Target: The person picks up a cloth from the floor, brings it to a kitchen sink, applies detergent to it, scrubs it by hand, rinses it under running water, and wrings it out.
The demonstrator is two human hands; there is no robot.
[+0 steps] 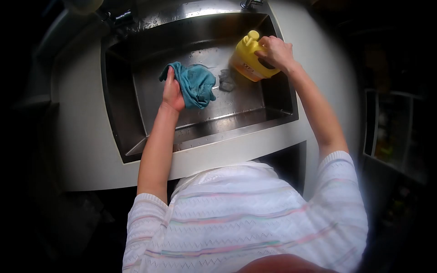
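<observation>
A crumpled teal cloth (196, 85) hangs over my left hand (173, 93), above the left-centre part of the steel sink (159, 111). My left thumb shows on top of the cloth, and the other fingers are hidden under it. On the right side of the sink, my right hand (277, 52) is wrapped round the handle of a yellow bottle (248, 57). The bottle is tilted, with its yellow cap at the upper left. Between cloth and bottle, a small grey wad (226, 80) lies on the sink floor.
A pale countertop (84, 113) surrounds the sink. Metal tap fittings (251, 3) stand at the back edge. Water drops dot the steel. Dark shelving (393, 127) with blurred items is at the far right.
</observation>
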